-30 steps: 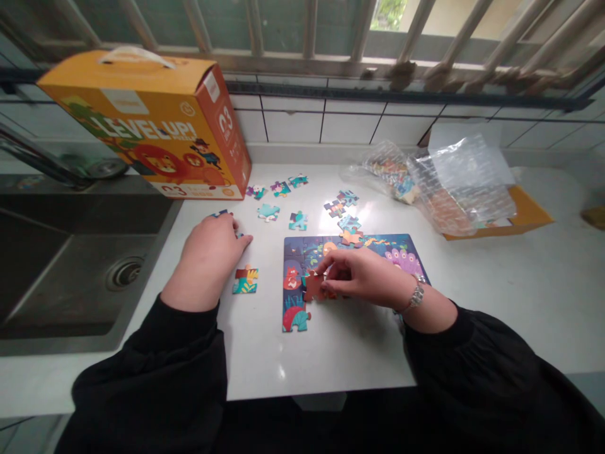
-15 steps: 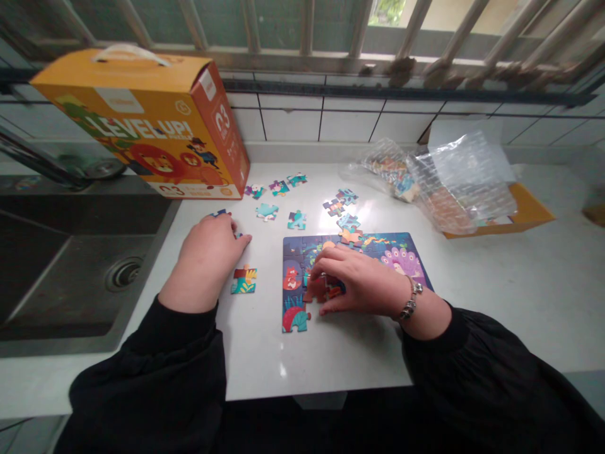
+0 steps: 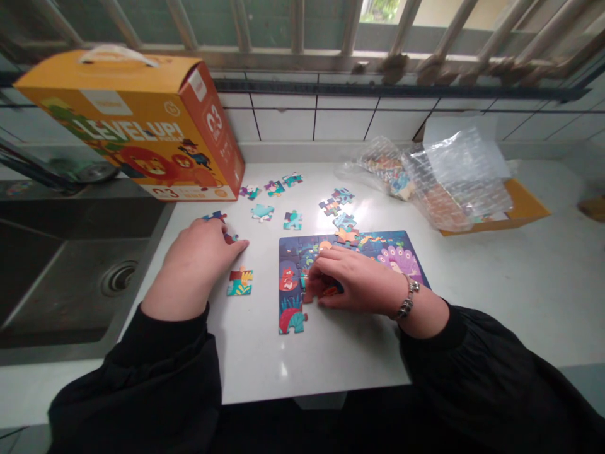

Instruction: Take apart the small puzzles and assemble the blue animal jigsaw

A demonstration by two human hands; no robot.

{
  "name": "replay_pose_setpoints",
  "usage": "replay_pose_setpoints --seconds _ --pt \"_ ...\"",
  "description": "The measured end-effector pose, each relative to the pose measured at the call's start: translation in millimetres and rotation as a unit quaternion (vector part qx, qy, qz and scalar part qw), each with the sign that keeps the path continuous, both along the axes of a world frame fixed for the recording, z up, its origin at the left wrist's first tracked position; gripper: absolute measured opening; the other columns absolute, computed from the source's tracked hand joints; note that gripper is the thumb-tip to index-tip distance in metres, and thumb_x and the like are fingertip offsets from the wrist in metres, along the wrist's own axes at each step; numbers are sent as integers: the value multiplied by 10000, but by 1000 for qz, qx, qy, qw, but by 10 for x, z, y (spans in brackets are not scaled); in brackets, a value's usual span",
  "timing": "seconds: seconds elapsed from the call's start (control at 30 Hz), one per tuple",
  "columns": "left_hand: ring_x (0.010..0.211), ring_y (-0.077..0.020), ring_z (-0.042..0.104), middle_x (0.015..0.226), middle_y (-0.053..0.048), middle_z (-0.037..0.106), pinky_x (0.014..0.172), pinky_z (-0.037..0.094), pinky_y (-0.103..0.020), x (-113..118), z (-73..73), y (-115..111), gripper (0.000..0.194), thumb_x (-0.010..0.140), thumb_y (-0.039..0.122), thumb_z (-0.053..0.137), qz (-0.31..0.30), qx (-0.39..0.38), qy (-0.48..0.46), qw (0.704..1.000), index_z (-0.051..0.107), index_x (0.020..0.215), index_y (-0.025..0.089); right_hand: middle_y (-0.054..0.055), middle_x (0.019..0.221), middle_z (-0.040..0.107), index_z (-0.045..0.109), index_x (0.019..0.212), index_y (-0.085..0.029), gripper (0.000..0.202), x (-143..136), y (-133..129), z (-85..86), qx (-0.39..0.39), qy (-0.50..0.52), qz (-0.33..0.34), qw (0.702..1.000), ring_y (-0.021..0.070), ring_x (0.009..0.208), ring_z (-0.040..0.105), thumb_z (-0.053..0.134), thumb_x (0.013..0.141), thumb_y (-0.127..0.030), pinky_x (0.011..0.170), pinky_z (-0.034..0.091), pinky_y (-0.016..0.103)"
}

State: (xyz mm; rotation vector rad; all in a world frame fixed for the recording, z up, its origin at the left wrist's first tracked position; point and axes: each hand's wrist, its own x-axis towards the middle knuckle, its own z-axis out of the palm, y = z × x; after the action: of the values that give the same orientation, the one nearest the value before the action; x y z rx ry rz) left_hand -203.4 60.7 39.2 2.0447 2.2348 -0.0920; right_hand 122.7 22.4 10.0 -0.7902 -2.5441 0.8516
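Observation:
My left hand (image 3: 191,261) rests on the counter at the left. Its thumb is stretched away from the curled index finger, and a dark puzzle piece (image 3: 230,238) shows in the gap. Another dark blue piece (image 3: 215,216) peeks out beyond the knuckles. Just right of that wrist lies a piece with yellow leaves (image 3: 240,282). My right hand (image 3: 352,277) is over the partly joined jigsaw puzzle (image 3: 289,255), thumb and fingers closed around a reddish-brown puzzle piece (image 3: 310,292) at its lower left part. The palm hides much of the puzzle's middle.
Several loose pieces, among them a teal one (image 3: 293,220), are scattered behind the puzzle. An orange puzzle box (image 3: 137,135) stands back left beside a sink (image 3: 89,258). Back right lie clear plastic bags (image 3: 439,183) and an orange box part (image 3: 527,205). Window bars run along the back.
My right thumb has drawn up closer to the fingers over the puzzle. The gap between my left thumb and index finger has widened. The whole view has shifted slightly.

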Motion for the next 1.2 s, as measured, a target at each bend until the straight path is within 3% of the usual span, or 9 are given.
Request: replay_pose_setpoints --seconds 0.2,0.4,0.53,0.67,0.77,0.87,0.97,1.2 --pt "853 -375 721 928 -165 779 750 500 -435 -30 41 3 345 874 562 688 3 -40 -3 999 742 903 223 40 1058 720 758 1023 -214 229 5 25 -12 -22 -13 0 1000 216 1020 645 899 858 -140 919 508 356" --pt "756 -343 707 766 -123 744 711 494 -433 -69 13 -15 247 873 474 743 -15 -22 -19 999 693 786 248 44 1046 722 803 1013 -219 167 -3 37 -1 -29 -23 -1 999 210 994 655 915 894 -189 882 526 353" --pt "855 -349 743 881 -127 792 759 537 -434 -88 -52 -1 197 869 418 783 -23 0 -37 999 737 947 243 36 1018 712 811 1020 -222 169 0 37 10 -30 -28 0 999 204 969 647 921 895 -193 860 524 344" --pt "997 -324 764 1102 -125 813 870 588 -409 -38 -90 39 407 844 333 804 -47 -7 -106 993 737 1228 217 34 1007 696 804 1023 -217 177 4 34 20 -20 -27 4 999 201 950 635 923 894 -195 848 511 342" --pt "1090 -317 747 1232 -135 774 986 588 -405 -41 -76 63 536 796 340 851 -94 -5 -130 987 735 1301 201 36 1002 680 792 1014 -209 156 11 37 23 -18 -23 4 1000 197 938 626 910 912 -210 826 504 335" --pt "1171 -368 716 1225 -167 752 1062 559 -449 -137 -48 82 482 772 416 893 -94 -3 -82 992 784 1180 185 39 999 661 778 1024 -196 147 26 48 11 -20 -13 5 1000 191 924 617 888 951 -259 805 504 328" --pt "1160 -388 719 1186 -179 763 1039 557 -465 -255 -33 104 384 797 470 882 -71 -25 -57 996 813 1055 194 40 996 651 774 1076 -190 192 45 59 -15 -16 -1 0 1000 189 917 618 865 988 -333 802 509 329" --pt "1037 -336 741 1083 -117 796 923 562 -421 -315 -48 118 259 754 397 890 -53 -25 -112 992 763 907 230 82 1075 719 760 1103 -195 174 58 62 -33 5 15 -30 999 211 996 669 756 1076 -367 875 535 361"
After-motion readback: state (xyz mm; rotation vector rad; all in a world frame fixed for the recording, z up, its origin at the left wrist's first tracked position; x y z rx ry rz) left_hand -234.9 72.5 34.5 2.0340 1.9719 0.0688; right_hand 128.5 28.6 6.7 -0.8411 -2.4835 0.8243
